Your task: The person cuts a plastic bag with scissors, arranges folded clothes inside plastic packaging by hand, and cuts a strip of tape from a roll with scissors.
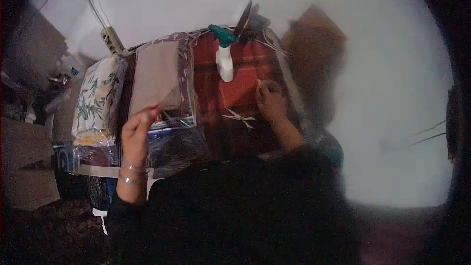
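Observation:
My left hand [137, 126] is raised at the near edge of the folded beige cloth, thumb and fingertips pinched together. Whatever the pinch holds, if anything, is too small to tell. Over the right part of the red cloth [206, 76], my right hand [271, 99] has its fingers curled closed; their contents are hidden. Just left of this hand lies an orange-red piece [238, 86], apparently cloth or paper. A pair of scissors [239, 117] rests on the dark red cloth in front of it. Beyond stands a white spray bottle [224, 64] with a green trigger head.
Folded beige cloth [157, 71] in clear plastic and a leaf-patterned folded cloth [98, 98] lie at the left. A power strip [111, 40] with cables is at the back left. A brown box-like shape [314, 44] stands right of the table, beside a pale wall.

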### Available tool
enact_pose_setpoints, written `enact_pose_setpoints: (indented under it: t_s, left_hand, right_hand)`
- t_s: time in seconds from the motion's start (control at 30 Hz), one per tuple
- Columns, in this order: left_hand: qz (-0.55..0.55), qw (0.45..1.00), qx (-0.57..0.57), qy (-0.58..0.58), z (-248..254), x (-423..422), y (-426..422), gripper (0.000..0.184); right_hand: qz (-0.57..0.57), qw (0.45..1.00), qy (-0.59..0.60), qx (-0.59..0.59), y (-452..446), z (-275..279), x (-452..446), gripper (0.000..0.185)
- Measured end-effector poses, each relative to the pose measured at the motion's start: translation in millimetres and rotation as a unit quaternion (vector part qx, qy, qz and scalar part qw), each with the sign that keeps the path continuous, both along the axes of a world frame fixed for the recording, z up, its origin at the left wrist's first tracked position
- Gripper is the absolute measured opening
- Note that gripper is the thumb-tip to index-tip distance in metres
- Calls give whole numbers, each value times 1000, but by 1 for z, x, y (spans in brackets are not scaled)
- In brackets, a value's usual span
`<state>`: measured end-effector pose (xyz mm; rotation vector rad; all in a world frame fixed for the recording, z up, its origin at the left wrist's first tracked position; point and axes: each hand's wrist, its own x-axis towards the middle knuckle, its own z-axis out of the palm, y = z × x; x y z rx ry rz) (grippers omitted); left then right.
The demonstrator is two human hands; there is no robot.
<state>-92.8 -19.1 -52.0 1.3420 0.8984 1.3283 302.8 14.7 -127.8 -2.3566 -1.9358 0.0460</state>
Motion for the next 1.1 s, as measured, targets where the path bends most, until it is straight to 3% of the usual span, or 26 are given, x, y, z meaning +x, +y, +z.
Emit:
enact_pose_setpoints:
  t_s: [0.07,0.13,0.2,0.27,0.33,0.4,0.47,0.73,0.8,0.87,0.9,1.0,1.07,1.1]
  left_hand:
    - [14,998,1,-56,-18,-27,-11,27]
    - [100,994,-5,-37,-33,-56,-23,36]
    - [152,987,-28,-35,-53,-87,-39,41]
    - [205,977,-46,-32,-63,-109,-52,47]
    - [306,943,-125,-48,-70,-121,-63,53]
    - [295,941,-119,118,-68,-131,-73,53]
    - [303,946,-117,1,-75,-139,-79,53]
    - [309,942,-128,-18,-71,-139,-83,51]
    - [309,941,-138,-4,-66,-132,-86,51]
    - [301,942,-146,19,-65,-126,-88,52]
    - [300,942,-149,19,-73,-133,-86,52]
    - [238,947,-131,168,-85,-142,-83,53]
    - [229,928,-275,107,-79,-124,-82,56]
    - [236,925,-278,105,-93,-124,-81,56]
  right_hand:
    - [117,952,108,260,15,-18,20,53]
    - [9,947,234,218,17,28,41,42]
    - [-120,928,288,206,34,23,103,39]
    - [-182,964,182,65,54,14,159,37]
    - [-173,968,172,53,57,-6,188,38]
    - [-160,975,153,36,61,-20,199,41]
    - [-148,978,141,37,64,-30,203,43]
    - [-79,987,114,84,46,-38,185,52]
    - [-118,985,123,-13,61,-27,181,56]
    - [-267,956,42,-117,61,7,157,58]
    - [-268,955,41,-119,55,-9,166,58]
    - [-142,987,-74,22,51,-47,188,55]
    - [-171,962,112,183,64,-45,182,53]
    - [-163,964,112,180,55,-33,159,53]
